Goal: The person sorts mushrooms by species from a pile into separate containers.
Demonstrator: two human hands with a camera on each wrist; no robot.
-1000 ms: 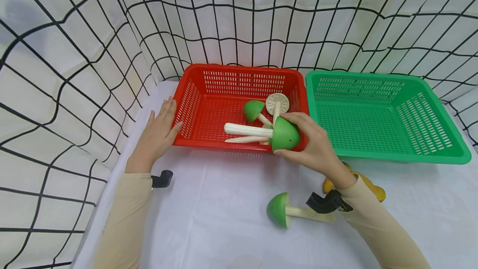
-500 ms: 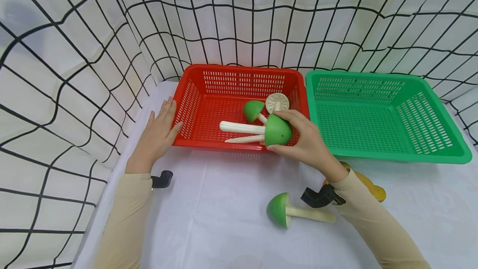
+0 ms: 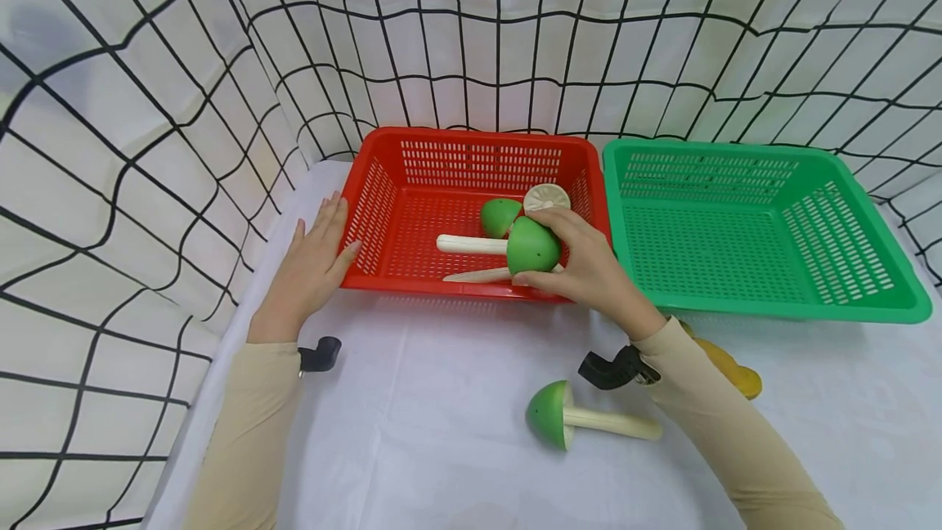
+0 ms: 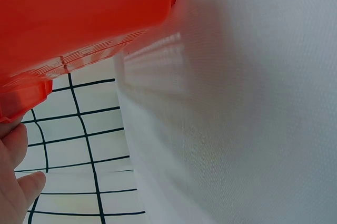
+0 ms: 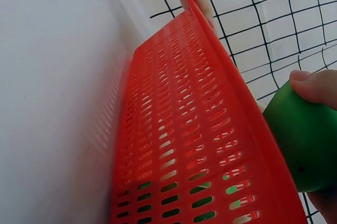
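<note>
The right-hand grip holds a smooth, green-domed, white-stemmed mushroom; the straight-fingered left hand touches a slotted red plastic basket.

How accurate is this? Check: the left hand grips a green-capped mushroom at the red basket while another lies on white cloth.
Incorrect: the head view shows the right hand, not the left hand, gripping the green-capped mushroom. The rest holds.
</note>
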